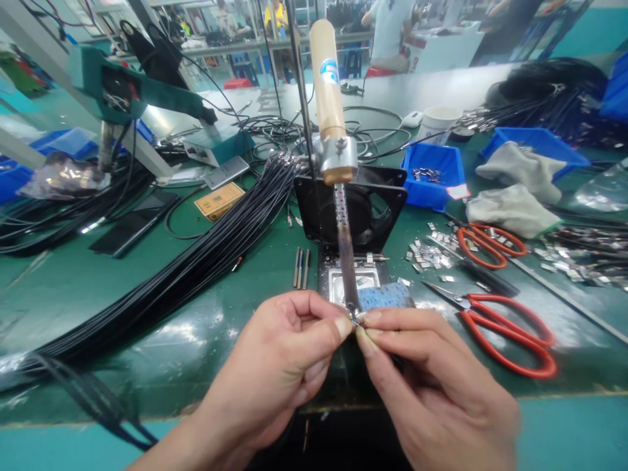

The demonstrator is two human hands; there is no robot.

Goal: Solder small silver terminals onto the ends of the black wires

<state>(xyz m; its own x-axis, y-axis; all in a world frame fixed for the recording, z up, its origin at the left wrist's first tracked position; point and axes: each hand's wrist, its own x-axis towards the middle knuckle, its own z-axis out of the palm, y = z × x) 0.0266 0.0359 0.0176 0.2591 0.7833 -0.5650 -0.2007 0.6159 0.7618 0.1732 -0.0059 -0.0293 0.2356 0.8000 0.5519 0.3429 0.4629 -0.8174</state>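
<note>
A soldering iron (328, 91) with a cream handle is clamped upright, its tip pointing down between my hands. My right hand (436, 366) pinches a small shiny metal connector (357, 320) right at the iron's tip. From the other side my left hand (287, 356) is closed, thumb against forefinger, touching the same spot; what it pinches is hidden by the fingertips. Behind the fingers lie a blue speckled sponge (387, 296) and a square metal tray (336, 282). A black fan (353, 209) stands behind the iron's shaft.
Red-handled scissors (510, 327) and a second red-handled pair (490, 245) lie right, near loose metal pieces (429, 252). A black cable bundle (196, 268) crosses the left side. Blue bins (434, 170), gloves (513, 206) and a green heat gun (127, 91) stand farther back.
</note>
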